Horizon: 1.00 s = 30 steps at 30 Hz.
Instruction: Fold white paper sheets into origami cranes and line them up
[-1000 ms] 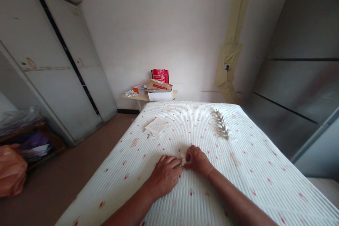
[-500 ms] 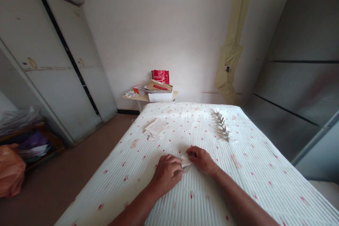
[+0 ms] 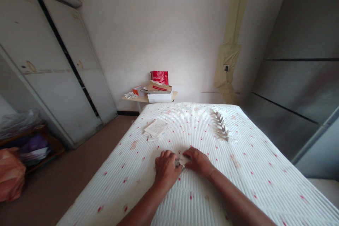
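Near the middle of the bed, a small folded piece of paper (image 3: 182, 161) lies between my hands, partly covered by the fingers. My left hand (image 3: 166, 170) has its fingers curled over the paper's left side, with the thumb along the near edge. From the other side, my right hand (image 3: 199, 162) grips the right part with bent fingers. Farther off on the left is a loose stack of printed paper squares (image 3: 156, 129). To the right stands a row of several folded paper cranes (image 3: 221, 125), their wings overlapping.
A quilted white bedspread (image 3: 201, 197) with red dots covers the bed. Behind it, a small table (image 3: 144, 97) bears a white box (image 3: 160, 97), a red bag (image 3: 159, 77) and more small folded pieces. Pale cabinets (image 3: 50, 77) stand left, a grey wardrobe (image 3: 293, 88) right.
My left hand has turned and moved slightly up, its fingers now pointing farther forward over the paper. My right hand has shifted a little left, closer to it.
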{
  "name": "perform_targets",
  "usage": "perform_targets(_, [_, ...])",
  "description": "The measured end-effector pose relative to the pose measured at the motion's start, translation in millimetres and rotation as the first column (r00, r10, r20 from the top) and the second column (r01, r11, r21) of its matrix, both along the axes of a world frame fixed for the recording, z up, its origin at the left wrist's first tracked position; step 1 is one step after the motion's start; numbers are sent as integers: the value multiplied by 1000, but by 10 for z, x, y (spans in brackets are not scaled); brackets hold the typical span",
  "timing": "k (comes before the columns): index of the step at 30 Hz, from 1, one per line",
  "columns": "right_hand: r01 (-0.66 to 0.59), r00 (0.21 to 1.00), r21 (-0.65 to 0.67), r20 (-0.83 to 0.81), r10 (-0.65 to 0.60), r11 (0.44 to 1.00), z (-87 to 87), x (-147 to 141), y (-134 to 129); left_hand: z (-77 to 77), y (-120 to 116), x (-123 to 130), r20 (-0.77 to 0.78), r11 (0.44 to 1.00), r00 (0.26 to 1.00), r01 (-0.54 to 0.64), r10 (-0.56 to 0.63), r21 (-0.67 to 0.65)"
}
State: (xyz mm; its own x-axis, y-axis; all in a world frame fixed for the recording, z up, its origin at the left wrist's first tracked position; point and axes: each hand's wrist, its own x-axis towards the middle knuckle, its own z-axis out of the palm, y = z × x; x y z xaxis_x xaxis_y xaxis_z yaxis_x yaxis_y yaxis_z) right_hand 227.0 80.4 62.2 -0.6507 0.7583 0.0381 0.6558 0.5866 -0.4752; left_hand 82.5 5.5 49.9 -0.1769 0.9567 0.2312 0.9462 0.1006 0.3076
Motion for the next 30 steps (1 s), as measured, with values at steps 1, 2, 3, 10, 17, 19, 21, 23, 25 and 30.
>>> perform_targets(1, [4,1000,-1,-1,-4,1000,-8,-2,2,-3,14,7,19,1000,1000,-5,5,-6])
perform_targets(2, [8,1000,-2,-3,-8,1000,-17,-5,4,-6,27,12,40,1000,999,-11,11,-8])
perform_targets(3, [10,1000,-3,-6,-10,1000,-25,-7,6,-10,39,15,63,1000,998,-21,22,-9])
perform_targets(10, [-5,997,-14,-77,4,1000,-44,16,23,-7,66,52,178,995,980,-95,92,6])
perform_targets(17, [43,995,-142,-85,-55,989,-53,23,41,4,45,93,232,998,972,-43,31,46])
perform_targets(19, [68,995,-125,-70,-78,990,-47,10,28,7,48,90,231,998,973,-40,31,37])
perform_targets(21, [71,996,-69,-44,-74,995,-42,-4,18,8,53,80,214,999,976,-44,41,9])
perform_targets(23, [51,999,-18,3,-51,999,-42,-17,16,6,55,64,199,999,979,-45,49,-25])
perform_targets(25, [30,998,5,46,-30,1000,-50,-28,22,2,46,49,175,998,983,-41,48,-43])
perform_targets(30, [49,998,12,30,-49,999,-80,-41,20,4,-17,40,71,998,997,-35,39,-53])
